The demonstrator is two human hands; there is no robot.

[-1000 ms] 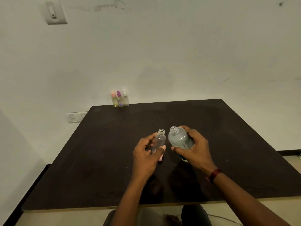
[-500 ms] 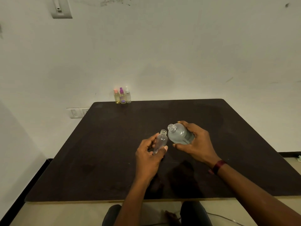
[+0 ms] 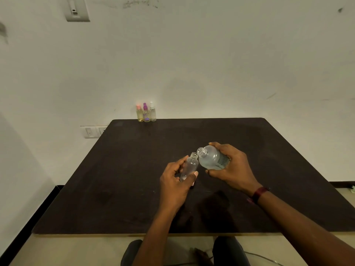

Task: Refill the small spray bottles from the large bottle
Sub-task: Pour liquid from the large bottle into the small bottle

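My left hand (image 3: 173,181) grips a small clear bottle (image 3: 189,166) with no cap, held above the middle of the dark table (image 3: 115,169) and leaning a little to the right. My right hand (image 3: 230,167) holds the large clear bottle (image 3: 211,157), tilted to the left with its open neck right beside the small bottle's mouth. A little clear liquid lies in the bottom of the small bottle. No stream between the two mouths can be made out.
Three small spray bottles (image 3: 146,112) with pink, purple and white tops stand together at the table's far edge by the white wall. Wall sockets (image 3: 94,131) sit left of the table. My knees show below the near edge.
The right hand has tipped the large bottle further to the left, bringing its neck up against the small bottle's mouth. The left hand has kept the small bottle almost in place.
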